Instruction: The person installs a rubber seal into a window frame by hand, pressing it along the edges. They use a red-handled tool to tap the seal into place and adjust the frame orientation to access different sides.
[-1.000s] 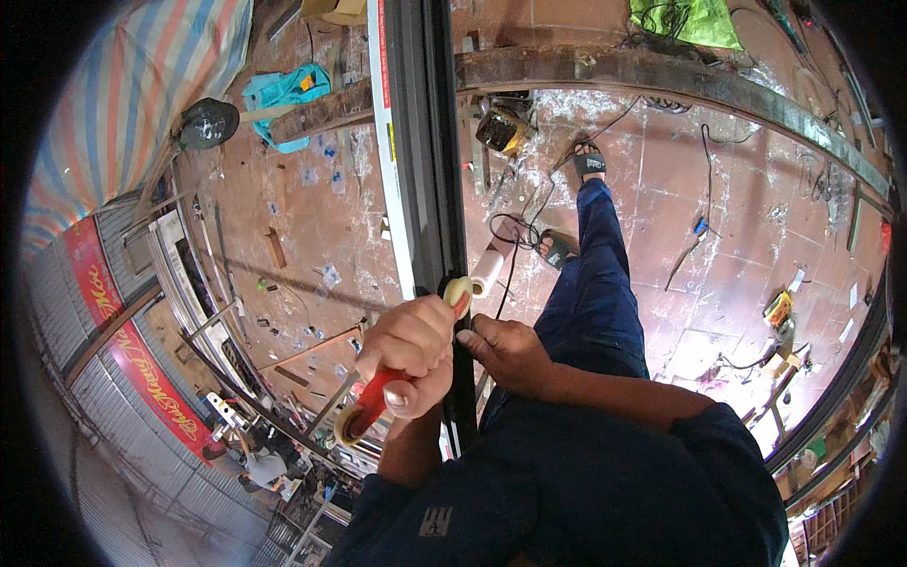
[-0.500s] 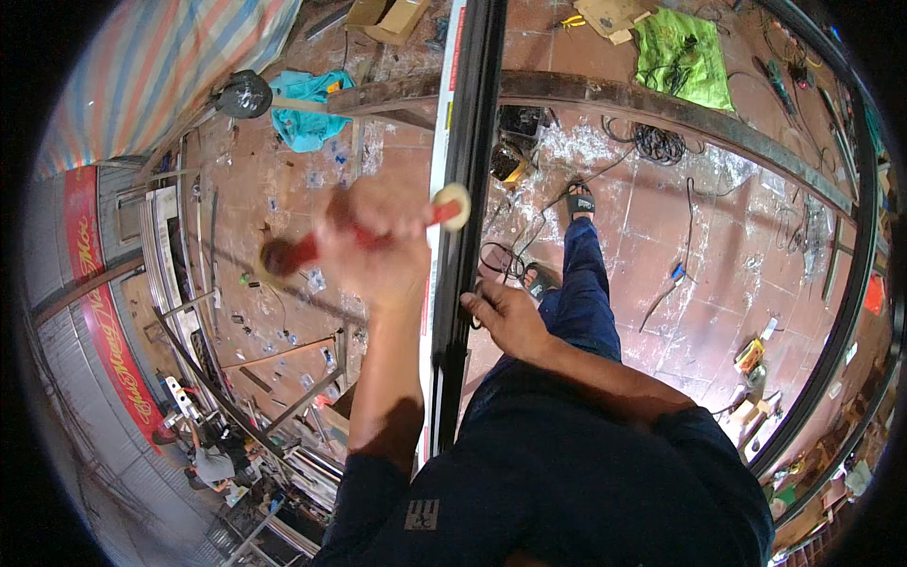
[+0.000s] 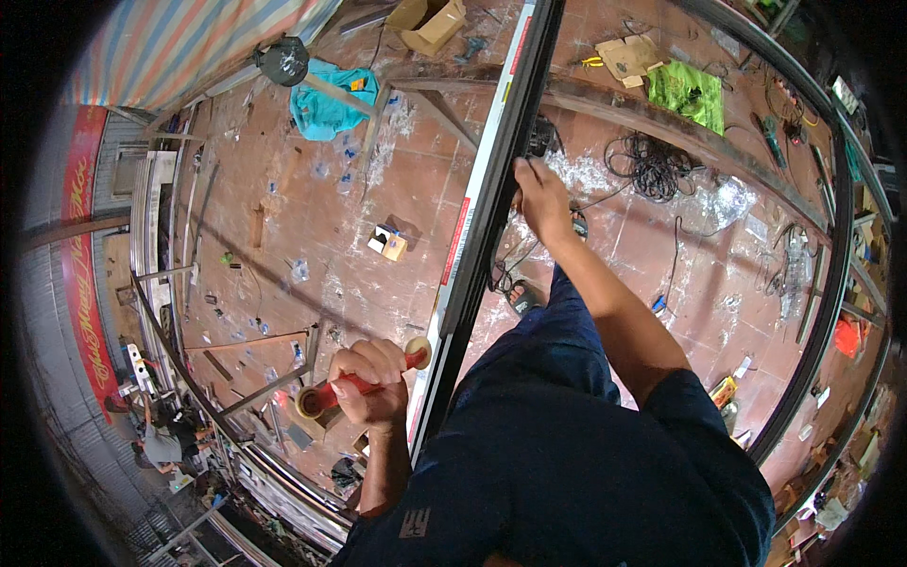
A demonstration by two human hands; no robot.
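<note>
A long black frame bar [image 3: 491, 227], with a white and red strip [image 3: 460, 236] along its left side, runs away from my body. My left hand [image 3: 367, 383] is closed around the middle of a red mallet-like tool [image 3: 321, 395] with rounded ends. Its cream right end [image 3: 418, 352] is by the strip; whether it touches, I cannot tell. Farther along, my right hand [image 3: 546, 203] is on the right side of the bar, its fingers curled against the edge. The fingertips are partly hidden there.
A rusty crossbar [image 3: 642, 109] spans beyond the frame. Coiled black cable [image 3: 652, 170], a lime-green sack [image 3: 688, 94], a small box [image 3: 387, 243] and a turquoise cloth [image 3: 326, 104] lie on the tiled floor. Metal lengths [image 3: 156, 217] are stacked left. Another person [image 3: 165, 439] is at lower left.
My right hand has moved farther away along the black bar. My left hand, still around the red tool, has come nearer to my body. The view has shifted.
</note>
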